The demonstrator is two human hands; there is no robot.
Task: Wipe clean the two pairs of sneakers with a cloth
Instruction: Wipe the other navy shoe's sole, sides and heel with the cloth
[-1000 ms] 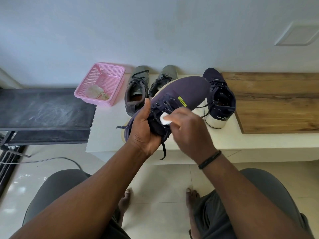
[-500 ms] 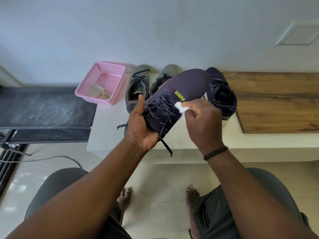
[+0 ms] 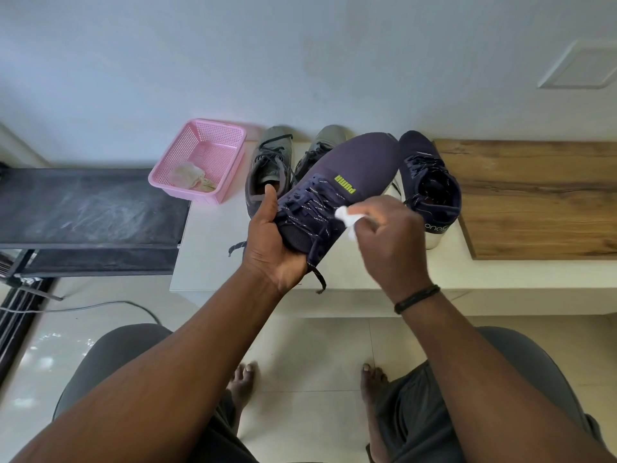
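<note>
Navy sneaker (image 3: 347,182): held above the ledge (image 3: 207,259), toe toward 1 o'clock; left hand (image 3: 272,248) wraps its heel. Cloth (image 3: 347,222): white, pinched in right hand (image 3: 390,242), pressed on the laces. Second navy sneaker (image 3: 430,188): on ledge, at 3 o'clock of the first. Grey pair (image 3: 270,172): at 10 o'clock. Pink basket (image 3: 230,142): at 9 o'clock, holding a rag (image 3: 190,177).

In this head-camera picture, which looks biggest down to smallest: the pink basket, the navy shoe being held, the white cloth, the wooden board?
1. Brown wooden board, though cut off at the frame edge.
2. Navy lace-up sneaker held up, nearer the camera, so flattered.
3. Pink perforated plastic basket.
4. Small white cloth, mostly hidden in the right hand.
</note>
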